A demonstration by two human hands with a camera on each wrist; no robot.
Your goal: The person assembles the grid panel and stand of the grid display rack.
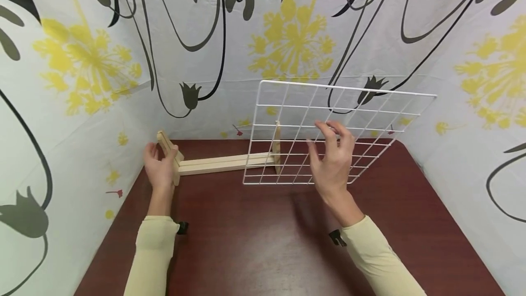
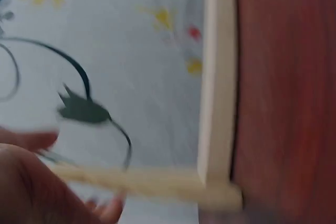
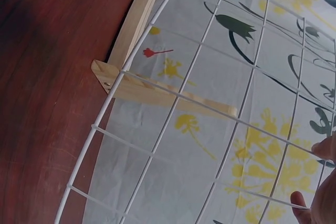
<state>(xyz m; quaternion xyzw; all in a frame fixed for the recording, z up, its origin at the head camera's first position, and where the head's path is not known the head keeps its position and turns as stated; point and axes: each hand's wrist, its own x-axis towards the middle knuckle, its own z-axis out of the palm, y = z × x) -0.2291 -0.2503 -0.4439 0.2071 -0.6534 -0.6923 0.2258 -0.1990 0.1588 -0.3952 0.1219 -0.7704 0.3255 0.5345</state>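
A pale wooden stand, a long crossbar (image 1: 222,164) with an upright at each end, lies toward the back of the table. My left hand (image 1: 159,168) grips its left upright (image 2: 147,183), thumb on one side and fingers on the other. The right upright (image 3: 168,94) shows behind the wires of a white wire grid panel (image 1: 296,140). My right hand (image 1: 334,161) holds that panel tilted, top edge leaning back and to the right. In the right wrist view, fingertips and thumb (image 3: 300,203) curl at its wires, with most of the hand cut off.
The dark red-brown tabletop (image 1: 246,241) stretches forward of the stand. White cloth walls (image 1: 230,58) printed with grey and yellow flowers enclose the back and both sides. A dark clip-like piece sits at each sleeve cuff (image 1: 158,227).
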